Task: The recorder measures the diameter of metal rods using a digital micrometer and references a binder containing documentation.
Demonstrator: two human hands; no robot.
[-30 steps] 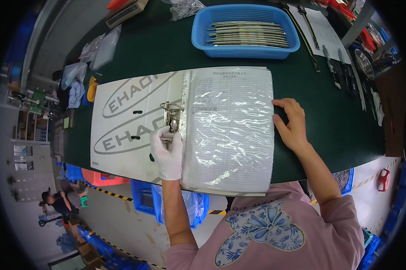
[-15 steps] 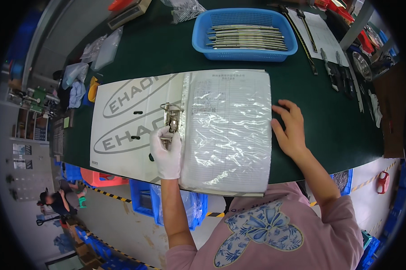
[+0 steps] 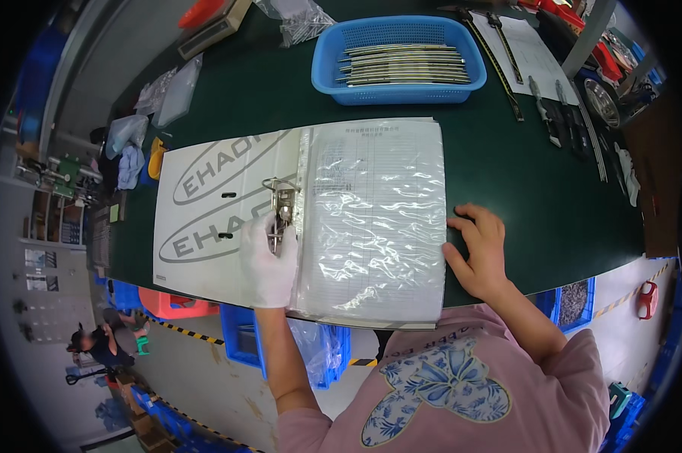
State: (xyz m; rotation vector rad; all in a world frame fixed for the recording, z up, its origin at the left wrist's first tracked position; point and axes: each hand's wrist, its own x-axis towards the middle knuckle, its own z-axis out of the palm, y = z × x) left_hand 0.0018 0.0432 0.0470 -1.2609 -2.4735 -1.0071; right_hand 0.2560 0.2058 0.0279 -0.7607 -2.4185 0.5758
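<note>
Open ring binder (image 3: 228, 219) flat on green table (image 3: 280, 98); gloved left hand (image 3: 269, 260) grasping its ring lever (image 3: 283, 215); bare right hand (image 3: 481, 249) spread, ungripping, beside plastic sleeves (image 3: 375, 219); snapping rings may pinch fingers.

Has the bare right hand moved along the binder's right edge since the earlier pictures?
Yes. The right hand has slid down the right edge of the open ring binder, toward the person and the near table edge, away from the blue basket.

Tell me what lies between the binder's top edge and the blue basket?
Head view: only bare green table separates the binder from the blue basket.
</note>
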